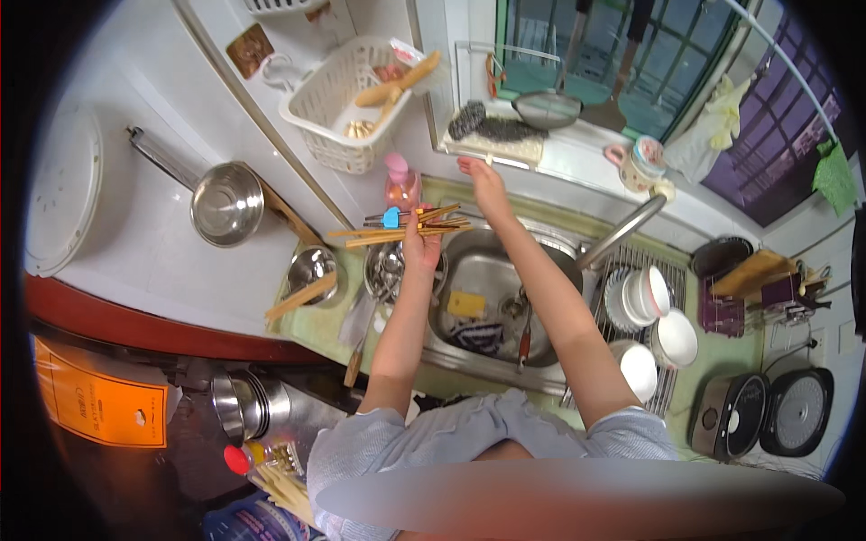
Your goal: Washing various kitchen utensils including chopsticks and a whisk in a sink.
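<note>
My left hand [423, 245] is closed around a bundle of chopsticks [385, 238], held level over the left rim of the sink. A small light-blue piece [391, 218] sits among the chopsticks near the fingers. Stretched out beyond the far edge of the sink, my right hand [484, 186] is just below the windowsill ledge, fingers extended. A tiny pale spot by its fingertips is too small to identify. Under my left hand stands a metal bowl [384, 264] with spoons or similar cutlery in it. The stainless steel sink [453, 264] holds a yellow sponge [467, 304] and a striped cloth [477, 336].
A pink pump bottle [402, 188] stands behind the chopsticks. Above it hangs a white basket [318, 118]. The faucet [622, 231] arches in from the right, near stacked bowls [636, 297] on a rack. A knife [355, 351] lies at the left counter edge, by a steel pot [311, 274].
</note>
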